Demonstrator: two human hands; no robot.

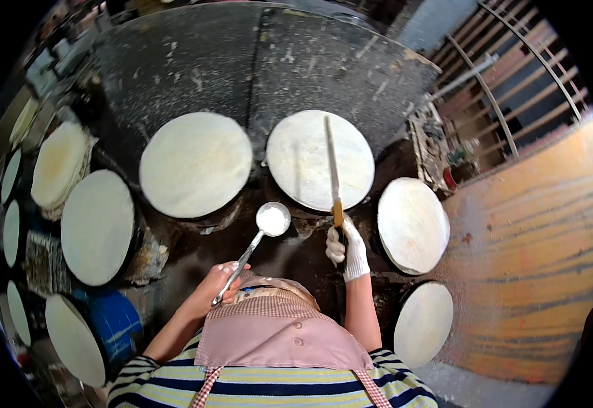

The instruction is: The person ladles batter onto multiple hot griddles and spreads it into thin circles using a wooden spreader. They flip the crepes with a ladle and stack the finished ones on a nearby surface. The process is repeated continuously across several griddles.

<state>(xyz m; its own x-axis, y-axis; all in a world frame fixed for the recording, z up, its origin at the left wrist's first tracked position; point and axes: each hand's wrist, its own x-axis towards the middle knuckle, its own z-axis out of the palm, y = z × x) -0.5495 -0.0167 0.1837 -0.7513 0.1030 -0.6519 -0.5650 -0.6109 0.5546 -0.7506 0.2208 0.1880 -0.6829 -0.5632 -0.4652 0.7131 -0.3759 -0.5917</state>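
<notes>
My bare left hand (pixel 223 282) is closed around the handle of a metal ladle (pixel 245 255). White batter (pixel 272 219) fills the ladle's round bowl. In a white glove, my right hand (pixel 351 251) grips the wooden handle of a long, narrow spatula (pixel 332 160). Its straight blade points away from me, above a round griddle covered by a thin pale sheet (pixel 357 153); whether it touches the sheet I cannot tell. Just left of that is another round pale sheet (pixel 195 165). A third one (pixel 413 226) lies beside my right hand.
More round pale sheets stand around me, at left (pixel 97 228), lower left (pixel 72 340) and lower right (pixel 424 325). A stack of flat rounds (pixel 59 166) sits far left, near a blue drum (pixel 114 326). Dark panels (pixel 180 61) rise ahead; an orange-brown board (pixel 528 258) is at right.
</notes>
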